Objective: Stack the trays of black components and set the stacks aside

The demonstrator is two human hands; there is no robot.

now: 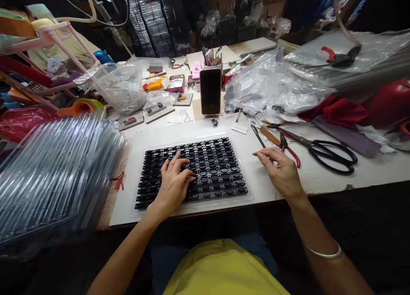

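Black matt plastic parts (198, 166), glossy clear tray (179, 134), steel scissors (317, 149)

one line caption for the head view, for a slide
Left hand rests on a tray of black parts; right hand hovers near scissors.

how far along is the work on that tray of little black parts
Done: the clear plastic tray on the white worktop looks filled with rows of small black parts. In hand: the left hand rests its fingers on those rows; the right hand lies empty beside the tray. Left: a stack of clear plastic trays sits at the left.
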